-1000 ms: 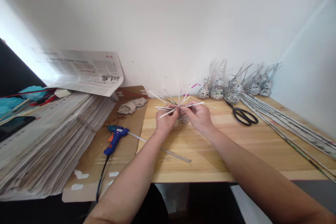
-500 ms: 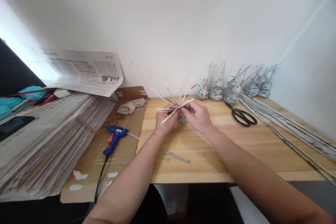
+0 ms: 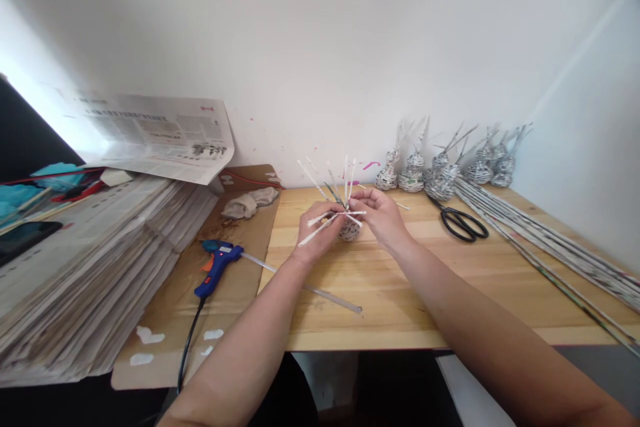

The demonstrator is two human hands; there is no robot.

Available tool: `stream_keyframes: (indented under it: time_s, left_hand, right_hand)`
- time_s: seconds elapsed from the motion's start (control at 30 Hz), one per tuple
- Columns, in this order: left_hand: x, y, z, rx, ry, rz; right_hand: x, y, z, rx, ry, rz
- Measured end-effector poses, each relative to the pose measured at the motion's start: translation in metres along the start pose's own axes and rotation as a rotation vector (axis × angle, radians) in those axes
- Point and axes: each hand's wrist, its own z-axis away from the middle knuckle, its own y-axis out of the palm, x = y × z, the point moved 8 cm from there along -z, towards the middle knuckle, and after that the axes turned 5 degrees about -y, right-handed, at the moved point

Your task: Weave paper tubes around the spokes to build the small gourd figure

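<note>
A small woven paper piece (image 3: 350, 231) with several white paper strips fanning out of its top is between my hands, over the wooden table. My left hand (image 3: 319, 232) is closed round its neck from the left, with strips lying across the fingers. On the other side my right hand (image 3: 379, 213) pinches at the base of the strips, thumb and index finger together near the centre. The underside of the woven piece is partly hidden by my fingers.
Blue glue gun (image 3: 218, 269) on cardboard at left, its clear stick (image 3: 333, 298) reaching onto the table (image 3: 380, 313). Newspaper stack (image 3: 125, 267) far left. Black scissors (image 3: 464, 223), long paper rods (image 3: 545, 240) and several woven gourd shapes (image 3: 414, 170) at right.
The woven piece has turned and shifted slightly right, so its strips fan out differently and more of the weave shows. My right fingers have moved up to the base of the strips.
</note>
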Motion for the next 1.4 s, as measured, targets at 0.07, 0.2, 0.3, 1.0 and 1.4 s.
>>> stream_keyframes:
  time_s: [0.07, 0.2, 0.3, 1.0, 1.4]
  left_hand:
    - [-0.008, 0.000, 0.000, 0.041, 0.070, -0.036]
    - [-0.017, 0.000, 0.000, 0.070, 0.172, -0.047]
    - [-0.020, 0.003, 0.000, 0.105, 0.208, -0.046]
    - [-0.024, 0.011, 0.000, 0.238, 0.227, -0.048]
    - [-0.024, 0.011, 0.001, 0.243, 0.190, -0.079]
  right_hand:
    - [-0.002, -0.001, -0.001, 0.010, 0.043, -0.033]
    - [-0.003, 0.000, -0.001, 0.069, 0.086, -0.036]
    - [-0.002, 0.002, 0.001, 0.118, 0.113, -0.053]
    - [0.023, 0.007, -0.001, 0.230, -0.188, 0.158]
    - [0.036, 0.012, 0.004, 0.326, -0.292, 0.276]
